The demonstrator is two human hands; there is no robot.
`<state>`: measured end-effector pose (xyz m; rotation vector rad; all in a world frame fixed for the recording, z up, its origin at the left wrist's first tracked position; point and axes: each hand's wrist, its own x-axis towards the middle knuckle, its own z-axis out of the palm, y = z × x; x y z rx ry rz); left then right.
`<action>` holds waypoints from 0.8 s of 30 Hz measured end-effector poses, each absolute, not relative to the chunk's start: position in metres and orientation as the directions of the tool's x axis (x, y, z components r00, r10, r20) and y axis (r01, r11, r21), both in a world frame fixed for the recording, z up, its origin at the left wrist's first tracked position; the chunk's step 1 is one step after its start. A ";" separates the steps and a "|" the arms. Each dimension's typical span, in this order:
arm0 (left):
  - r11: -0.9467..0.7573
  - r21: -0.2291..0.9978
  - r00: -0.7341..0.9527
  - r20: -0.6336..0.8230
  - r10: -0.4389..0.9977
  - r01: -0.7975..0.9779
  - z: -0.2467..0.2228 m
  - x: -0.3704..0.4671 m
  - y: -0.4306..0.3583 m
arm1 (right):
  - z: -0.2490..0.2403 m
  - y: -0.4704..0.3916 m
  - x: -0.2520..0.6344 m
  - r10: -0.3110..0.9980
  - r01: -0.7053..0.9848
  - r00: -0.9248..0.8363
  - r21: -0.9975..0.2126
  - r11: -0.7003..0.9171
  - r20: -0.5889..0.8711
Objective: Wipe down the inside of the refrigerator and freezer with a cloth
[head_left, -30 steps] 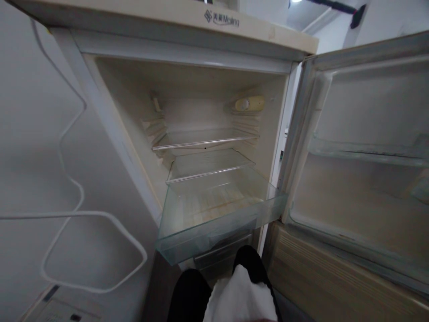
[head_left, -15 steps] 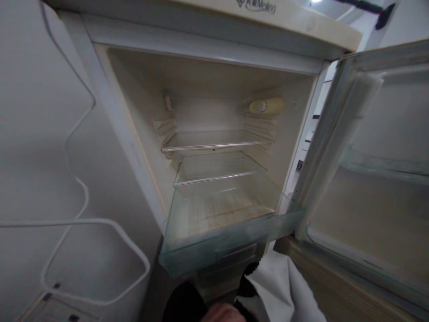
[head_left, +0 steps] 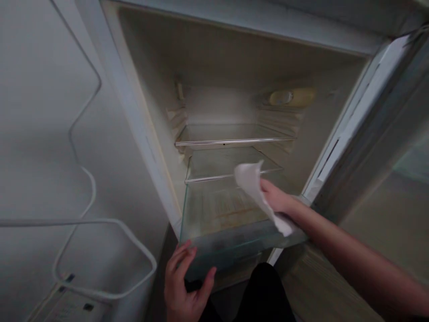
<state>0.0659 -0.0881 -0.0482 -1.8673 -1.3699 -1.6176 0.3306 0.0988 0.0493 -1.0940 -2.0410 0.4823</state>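
My right hand [head_left: 275, 197] is closed on a white cloth [head_left: 251, 181], which hangs over the pulled-out clear drawer [head_left: 231, 246] of an open fridge. The cloth's lower end falls close to the drawer's front wall; whether it touches is hard to see. At the drawer's front left corner is my left hand [head_left: 187, 279], fingers apart and curved, the fingertips at the rim. Brownish stains show on the drawer bottom. Above it sit a lower glass shelf [head_left: 221, 161], partly covered by the cloth, and an upper glass shelf [head_left: 234, 132].
The fridge door [head_left: 378, 179] stands open on the right. A yellowed lamp and dial housing [head_left: 291, 97] is on the inner right wall. A white cable [head_left: 134, 241] loops along the left side. My dark-clothed knees [head_left: 264, 290] are below the drawer.
The cloth has risen from near my lap to over the drawer in my right hand. My left hand has come up to the drawer's front left corner. The view has moved closer to the fridge.
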 end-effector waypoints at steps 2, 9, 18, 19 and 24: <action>-0.478 0.323 -0.111 0.901 0.419 0.817 -0.051 0.065 -0.086 | 0.045 0.113 0.290 0.715 0.582 -0.692 -0.507 0.635 0.101; -0.494 0.261 -0.064 0.923 0.380 0.829 -0.055 0.059 -0.082 | -0.012 0.124 0.195 0.668 0.749 -0.658 -0.209 0.629 -0.347; -0.497 0.138 0.048 0.938 0.344 0.857 -0.046 0.052 -0.081 | -0.013 0.178 0.161 0.472 0.534 -0.833 -0.199 0.822 -0.289; -0.500 0.124 0.062 0.938 0.340 0.857 -0.045 0.051 -0.082 | -0.013 0.183 0.174 0.472 0.541 -0.825 -0.194 0.818 -0.310; -0.513 0.136 0.045 0.945 0.324 0.848 -0.042 0.052 -0.079 | -0.003 0.202 0.268 0.602 0.704 -0.682 -0.149 0.695 -0.415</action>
